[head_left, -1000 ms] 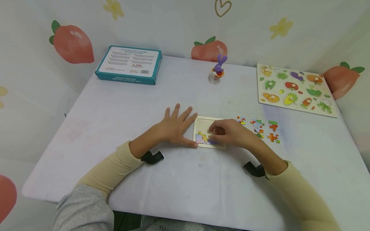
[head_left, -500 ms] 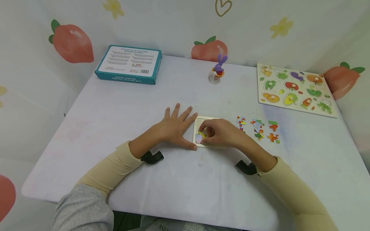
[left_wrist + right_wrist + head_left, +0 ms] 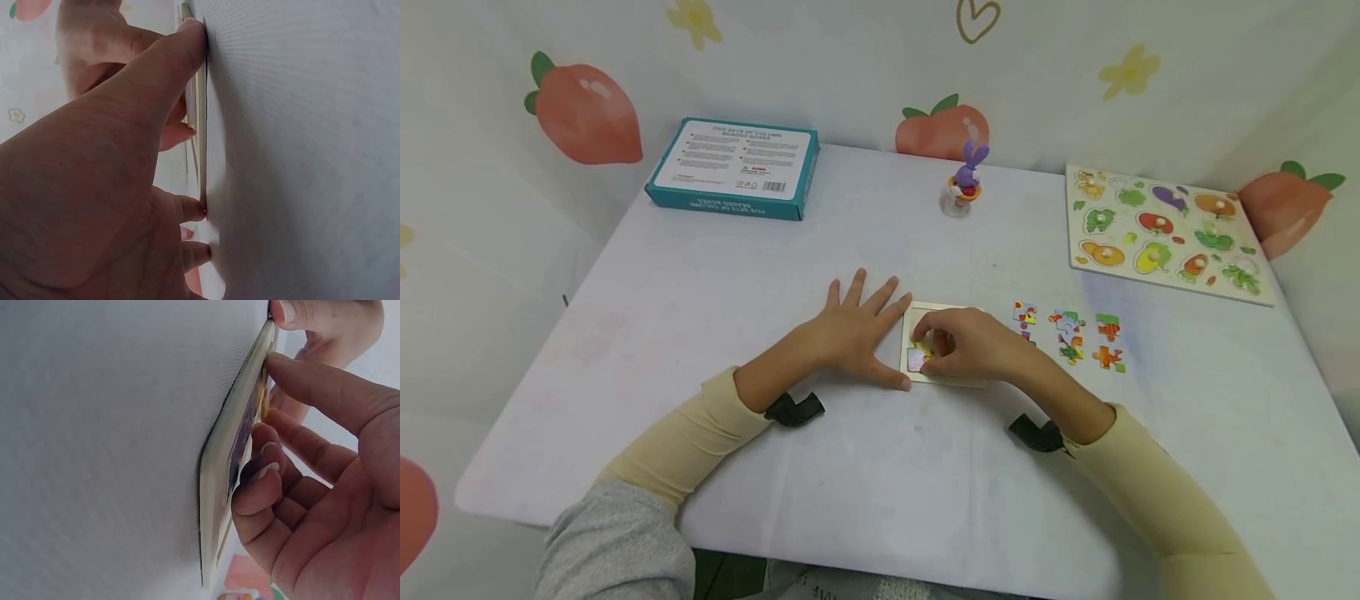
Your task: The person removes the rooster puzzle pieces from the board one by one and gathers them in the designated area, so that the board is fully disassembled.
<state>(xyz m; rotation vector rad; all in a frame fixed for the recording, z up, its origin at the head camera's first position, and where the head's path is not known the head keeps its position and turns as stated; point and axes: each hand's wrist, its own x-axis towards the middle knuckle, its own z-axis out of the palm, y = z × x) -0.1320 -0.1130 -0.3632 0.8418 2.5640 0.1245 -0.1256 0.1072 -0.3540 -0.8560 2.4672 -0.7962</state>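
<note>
My left hand point(image 3: 857, 337) lies on the table with its fingers spread. Its thumb and index fingertip rest at the left edge of a small square wooden puzzle tray point(image 3: 951, 382). Over the tray, my right hand point(image 3: 981, 343) is curled, thumb and index finger pinching at a yellow jigsaw piece point(image 3: 265, 400). A pale lilac jigsaw piece point(image 3: 915, 359) fills the tray's lower left corner. In the right wrist view a dark purple piece point(image 3: 240, 450) lies in the tray below the curled fingers. The right hand hides much of the tray in the head view.
Several loose jigsaw pieces point(image 3: 1108, 327) lie in columns to the tray's right. A vegetable peg board point(image 3: 1168, 233) sits at the back right, a purple rabbit figure point(image 3: 967, 179) at the back middle. Toward the back left is a teal box point(image 3: 730, 162).
The right hand has shifted left across the tray, mostly in the first half second, uncovering more loose pieces at the right. The left hand has stayed in place.
</note>
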